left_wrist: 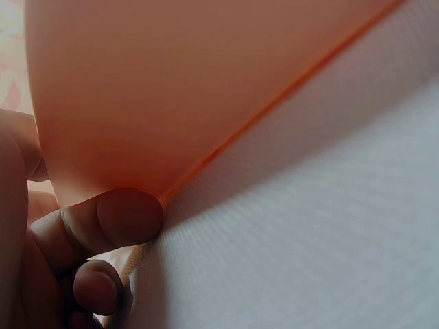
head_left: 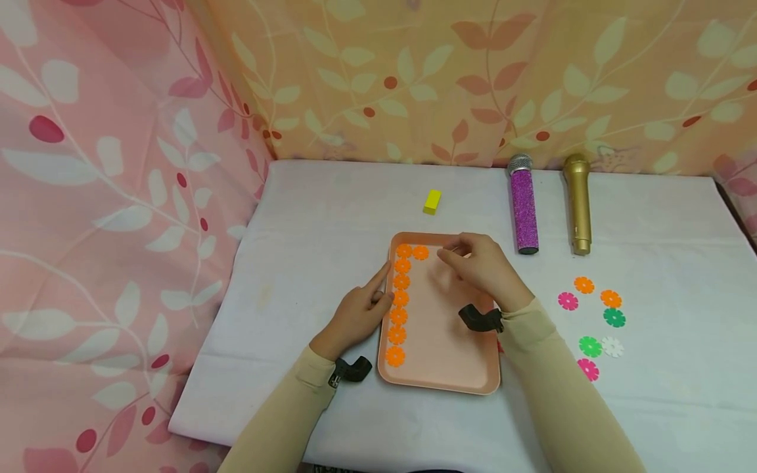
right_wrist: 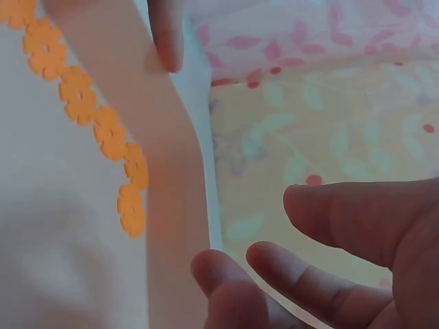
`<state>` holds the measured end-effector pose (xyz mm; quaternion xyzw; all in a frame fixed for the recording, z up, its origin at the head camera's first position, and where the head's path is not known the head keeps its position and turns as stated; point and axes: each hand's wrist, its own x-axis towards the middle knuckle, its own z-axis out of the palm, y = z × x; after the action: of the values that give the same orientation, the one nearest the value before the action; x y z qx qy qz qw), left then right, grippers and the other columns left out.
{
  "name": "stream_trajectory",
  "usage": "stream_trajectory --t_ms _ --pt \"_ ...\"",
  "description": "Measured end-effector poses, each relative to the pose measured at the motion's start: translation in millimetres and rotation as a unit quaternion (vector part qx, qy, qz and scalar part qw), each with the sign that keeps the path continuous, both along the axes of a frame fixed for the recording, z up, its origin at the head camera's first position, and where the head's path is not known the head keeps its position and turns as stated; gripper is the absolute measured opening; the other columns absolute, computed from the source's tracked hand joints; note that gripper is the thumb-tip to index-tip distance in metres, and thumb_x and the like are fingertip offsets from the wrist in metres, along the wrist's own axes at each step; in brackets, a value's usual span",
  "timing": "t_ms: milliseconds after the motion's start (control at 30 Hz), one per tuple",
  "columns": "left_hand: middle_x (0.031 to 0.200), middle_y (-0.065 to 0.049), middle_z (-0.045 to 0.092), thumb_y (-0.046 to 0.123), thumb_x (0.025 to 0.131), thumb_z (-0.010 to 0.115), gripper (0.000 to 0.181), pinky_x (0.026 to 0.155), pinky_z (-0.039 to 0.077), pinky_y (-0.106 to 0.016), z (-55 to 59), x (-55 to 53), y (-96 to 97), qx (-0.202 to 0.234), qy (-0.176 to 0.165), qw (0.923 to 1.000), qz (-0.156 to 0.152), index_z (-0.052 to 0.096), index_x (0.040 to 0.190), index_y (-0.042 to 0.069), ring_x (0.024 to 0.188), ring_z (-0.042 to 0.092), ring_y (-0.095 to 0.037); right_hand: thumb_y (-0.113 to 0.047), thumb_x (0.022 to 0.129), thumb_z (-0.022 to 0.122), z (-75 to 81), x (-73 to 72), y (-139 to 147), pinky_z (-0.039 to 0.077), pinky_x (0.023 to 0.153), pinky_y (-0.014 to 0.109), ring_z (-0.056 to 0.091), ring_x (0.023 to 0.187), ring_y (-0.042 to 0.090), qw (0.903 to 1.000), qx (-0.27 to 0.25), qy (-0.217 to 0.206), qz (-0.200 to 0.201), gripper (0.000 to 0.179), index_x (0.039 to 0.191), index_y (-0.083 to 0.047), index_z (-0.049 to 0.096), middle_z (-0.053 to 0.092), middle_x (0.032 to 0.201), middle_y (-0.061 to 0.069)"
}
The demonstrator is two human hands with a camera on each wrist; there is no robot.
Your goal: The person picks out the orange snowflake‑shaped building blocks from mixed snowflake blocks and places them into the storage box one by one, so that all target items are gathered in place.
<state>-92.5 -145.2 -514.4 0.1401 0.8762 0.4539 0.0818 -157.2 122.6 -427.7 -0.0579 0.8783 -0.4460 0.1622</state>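
Note:
A peach-coloured tray [head_left: 443, 384] lies on the white-covered table. Inside it, orange flower-shaped discs [head_left: 399, 316] form a column down the left side, with a second orange disc [head_left: 420, 252] beside the top one. My left hand [head_left: 357, 316] holds the tray's left edge, its index finger stretched along the rim; in the left wrist view bent fingers [left_wrist: 127, 218] touch the outer wall. Above the tray's far right part is my right hand [head_left: 481, 266], fingers loosely bent. The right wrist view shows its thumb [right_wrist: 343, 216] apart from the fingertips, with no disc visible between them.
To the tray's right lie loose flower discs: orange [head_left: 584, 285], pink [head_left: 568, 301], green [head_left: 614, 318] and white [head_left: 612, 347]. A purple glittery microphone [head_left: 524, 210] and a gold microphone [head_left: 579, 210] lie at the back right. Behind the tray is a yellow block [head_left: 432, 202].

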Motion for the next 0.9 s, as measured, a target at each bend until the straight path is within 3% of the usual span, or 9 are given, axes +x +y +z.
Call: stream_trajectory --t_ms 467,633,900 --pt "0.056 0.01 0.042 0.027 0.108 0.053 0.065 0.048 0.022 -0.024 -0.2 -0.3 -0.4 0.003 0.0 1.0 -0.001 0.029 0.168 0.025 0.045 0.025 -0.003 -0.036 0.103 0.066 8.3 19.7 41.2 0.057 0.068 0.032 0.069 0.083 0.032 0.9988 0.016 0.032 -0.033 0.037 0.119 -0.003 0.072 0.069 0.11 0.019" --pt "0.055 0.01 0.04 0.028 0.108 0.053 0.065 0.047 0.021 -0.024 -1.2 -0.6 -0.5 0.006 0.005 1.0 -0.002 0.03 0.168 0.023 0.045 0.024 -0.005 -0.037 0.104 0.064 10.4 21.2 65.4 0.053 0.066 0.034 0.07 0.076 0.031 0.9958 0.048 0.057 -0.053 0.039 0.12 -0.002 0.072 0.071 0.108 0.021" --pt "0.055 0.011 0.041 0.027 0.107 0.053 0.065 0.047 0.022 -0.023 -1.3 -1.1 -0.2 0.008 0.003 1.0 -0.002 0.03 0.168 0.023 0.045 0.025 -0.004 -0.043 0.104 0.064 4.6 22.3 106.7 0.05 0.061 0.033 0.071 0.076 0.028 0.992 0.072 0.054 -0.089 0.046 0.123 -0.002 0.07 0.072 0.113 0.023"
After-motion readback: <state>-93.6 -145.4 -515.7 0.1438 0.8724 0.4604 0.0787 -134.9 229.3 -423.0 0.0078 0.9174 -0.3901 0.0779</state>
